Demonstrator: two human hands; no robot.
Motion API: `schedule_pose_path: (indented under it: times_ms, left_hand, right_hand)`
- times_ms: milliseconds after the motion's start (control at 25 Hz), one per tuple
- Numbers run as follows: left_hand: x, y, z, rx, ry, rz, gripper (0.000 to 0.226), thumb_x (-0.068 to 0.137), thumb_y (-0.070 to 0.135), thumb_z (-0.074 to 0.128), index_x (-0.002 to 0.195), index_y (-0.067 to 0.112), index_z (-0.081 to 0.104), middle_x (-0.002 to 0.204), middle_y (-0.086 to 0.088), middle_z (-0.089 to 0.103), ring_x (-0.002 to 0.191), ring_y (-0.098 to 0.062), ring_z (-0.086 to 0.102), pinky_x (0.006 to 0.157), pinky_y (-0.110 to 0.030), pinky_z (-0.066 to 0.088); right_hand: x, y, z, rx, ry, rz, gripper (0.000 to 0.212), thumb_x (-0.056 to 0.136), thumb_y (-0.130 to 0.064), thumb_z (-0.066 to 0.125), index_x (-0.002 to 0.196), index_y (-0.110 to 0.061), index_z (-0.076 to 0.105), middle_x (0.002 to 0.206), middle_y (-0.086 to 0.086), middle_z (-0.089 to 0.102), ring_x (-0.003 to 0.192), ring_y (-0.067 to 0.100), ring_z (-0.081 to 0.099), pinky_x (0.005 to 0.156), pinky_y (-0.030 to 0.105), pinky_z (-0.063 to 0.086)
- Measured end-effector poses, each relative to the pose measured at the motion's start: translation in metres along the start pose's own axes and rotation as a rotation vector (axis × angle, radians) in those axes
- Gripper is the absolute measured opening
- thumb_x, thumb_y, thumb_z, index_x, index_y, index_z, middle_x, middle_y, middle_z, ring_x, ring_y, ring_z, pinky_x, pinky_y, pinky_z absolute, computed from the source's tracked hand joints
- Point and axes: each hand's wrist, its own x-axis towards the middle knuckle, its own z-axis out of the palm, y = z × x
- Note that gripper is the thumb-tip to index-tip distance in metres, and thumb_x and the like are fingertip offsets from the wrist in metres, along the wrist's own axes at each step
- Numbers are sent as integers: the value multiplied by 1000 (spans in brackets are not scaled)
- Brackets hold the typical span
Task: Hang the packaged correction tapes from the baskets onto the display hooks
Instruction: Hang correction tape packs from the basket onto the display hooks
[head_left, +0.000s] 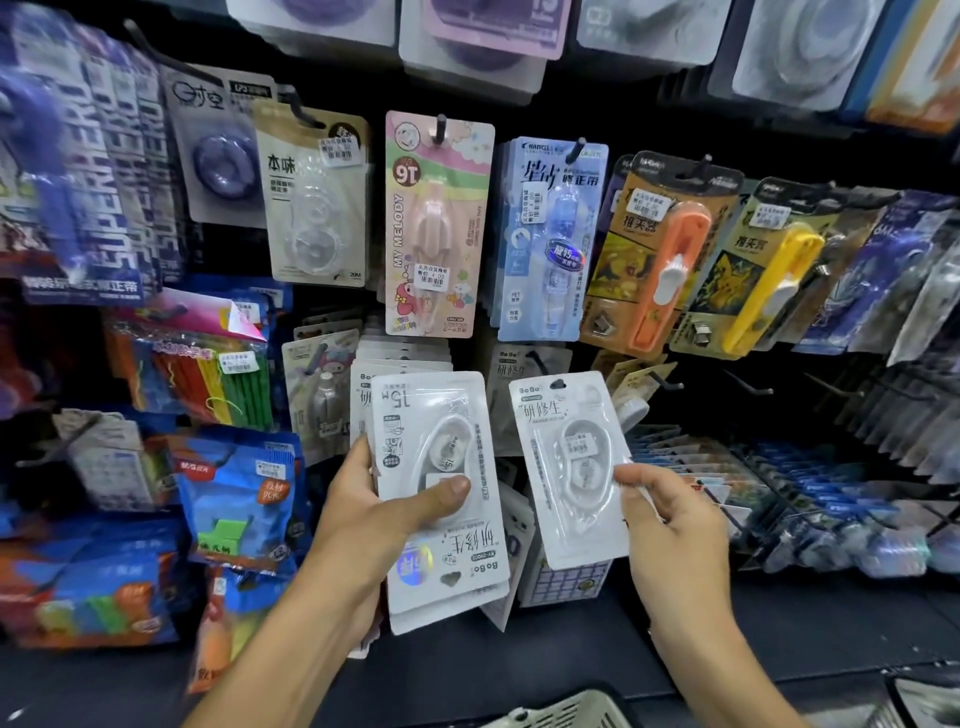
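left hand (374, 499): gripping a stack of white blister-packed correction tapes (441, 499), printed upside down
right hand (670, 519): pinching one white correction tape pack (569, 467) upright, just below the bare black hook (540, 364)
tip: imo line the pack's hang hole up with the hook tip, then slide back
grey plastic basket (566, 712): near edge, bottom

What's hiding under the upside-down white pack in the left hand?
More white packs peek out beneath the upside-down white blister pack the left hand grips; how many is hidden.
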Motion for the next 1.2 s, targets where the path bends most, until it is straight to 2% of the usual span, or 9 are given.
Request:
schedule_pose_path:
  times_ms: [120, 200, 280, 400, 560, 720, 800, 960, 1200]
  left_hand:
    - [-2, 0, -2, 29, -34, -15, 80, 44, 18, 93, 117, 32, 63, 107, 2, 79, 93, -22, 78, 64, -32, 63]
    - [-4, -1, -2, 74, -76, -27, 80, 48, 13, 93, 119, 31, 60, 104, 3, 80, 91, -19, 78, 64, -30, 62]
    - [-5, 1, -2, 206, -136, -16, 76, 55, 1, 94, 117, 31, 60, 102, 4, 80, 90, -18, 78, 65, -29, 62]
    - [-8, 5, -2, 484, -331, 42, 77, 59, 1, 93, 115, 41, 60, 107, 13, 76, 94, -11, 75, 74, -27, 62]
    - [-13, 13, -1, 590, -430, 64, 76, 54, 13, 97, 106, 52, 57, 105, 19, 75, 92, -5, 74, 73, -24, 61]
    - [-15, 13, 2, 690, -485, 106, 80, 59, 14, 95, 118, 49, 52, 110, 19, 71, 95, -1, 71, 76, -23, 60]
    - [-18, 9, 4, 745, -479, 94, 88, 56, 25, 95, 122, 55, 45, 110, 18, 68, 91, 1, 70, 66, -24, 61]
    - [-16, 16, 6, 846, -65, 61, 81, 33, 83, 82, 103, 50, 54, 97, 16, 71, 70, -3, 73, 53, -29, 59]
    - [-13, 5, 12, -117, -58, -137, 69, 53, 19, 87, 118, 16, 63, 108, -9, 79, 87, -22, 78, 65, -31, 63]
  right_hand:
    - [3, -7, 10, 104, -126, 154, 42, 98, 1, 54, 106, -38, 67, 79, -25, 71, 61, 24, 66, 57, 34, 57]
    - [4, -5, 15, 111, -264, 195, 44, 97, -5, 60, 118, -44, 58, 121, -19, 65, 93, 16, 71, 85, 39, 60]
    - [2, -7, 17, 34, -355, 61, 55, 93, -26, 73, 137, -47, 46, 141, -22, 50, 117, 1, 58, 100, 36, 51]
    - [11, -14, 14, 114, -701, -91, 81, 73, -32, 90, 141, -41, 47, 131, -18, 64, 116, -1, 63, 91, 27, 55]
    - [29, -36, 2, -99, -1101, -89, 58, 72, -8, 90, 122, -24, 66, 114, 0, 76, 103, 18, 72, 79, 26, 57]
    - [25, -26, 4, -24, -1103, -25, 57, 68, -6, 89, 116, -26, 67, 111, 3, 76, 100, 20, 72, 80, 30, 59]
    - [22, -16, 6, 50, -1093, 67, 59, 65, -5, 90, 115, -27, 68, 108, 7, 76, 93, 25, 73, 65, 32, 60]
    - [14, 8, 7, 370, -784, 236, 57, 55, -14, 89, 110, -18, 74, 111, 14, 76, 91, 29, 75, 64, 36, 61]
    - [-26, 14, 28, 953, -512, 472, 49, 78, -18, 78, 125, -13, 69, 122, 13, 73, 96, 24, 76, 69, 33, 62]
